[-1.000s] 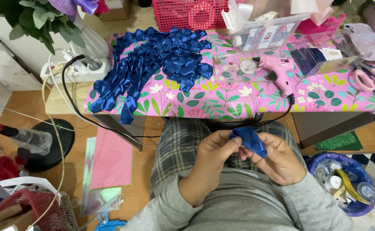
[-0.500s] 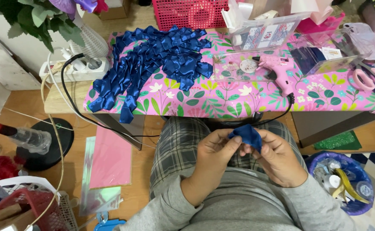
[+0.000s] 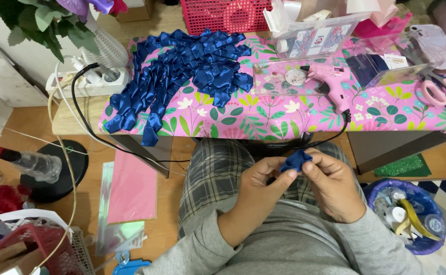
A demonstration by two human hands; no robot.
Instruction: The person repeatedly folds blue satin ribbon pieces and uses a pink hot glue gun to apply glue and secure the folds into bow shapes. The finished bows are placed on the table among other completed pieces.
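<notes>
Pinching folded, glossy blue satin ribbon piece [image 3: 295,162] between left hand [image 3: 261,179] and right hand [image 3: 333,183] fingers.

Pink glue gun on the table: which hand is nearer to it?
Right. The right hand sits just below the pink glue gun, almost under its handle; the left hand is further left. Both pinch a blue ribbon piece.

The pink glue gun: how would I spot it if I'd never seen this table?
Find the pink flowered tablecloth, right of the heap of blue ribbon pieces. The pink glue gun lies there, trailing a black cord; unlike the pink scissors, it's pistol-shaped.
</notes>
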